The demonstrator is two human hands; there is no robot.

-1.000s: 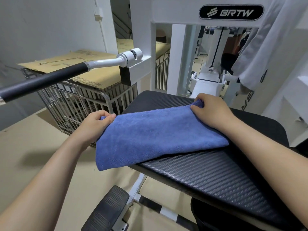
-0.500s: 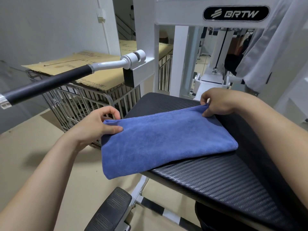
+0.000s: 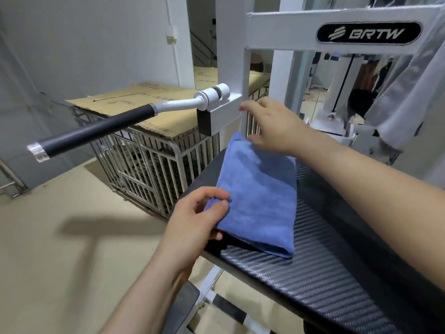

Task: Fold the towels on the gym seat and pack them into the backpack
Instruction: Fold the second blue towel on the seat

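Observation:
A blue towel (image 3: 260,196) lies folded into a narrow rectangle on the black ribbed gym seat (image 3: 320,280), near the seat's left edge. My left hand (image 3: 197,220) pinches the towel's near left corner between thumb and fingers. My right hand (image 3: 272,126) hovers over the towel's far end with fingers spread, its fingertips at or just above the cloth; I cannot tell if they touch. No backpack shows in this view.
A black-gripped white machine handle (image 3: 96,131) juts out at the left, above a metal cage (image 3: 149,165) topped with cardboard. The white BRTW machine frame (image 3: 337,32) stands behind the seat. A grey garment (image 3: 404,88) hangs at the right. A black footpad (image 3: 183,309) sits below.
The towel has been folded over once more into a narrower shape. My right hand let go of the far corner and opened above it; my left hand moved to the near corner.

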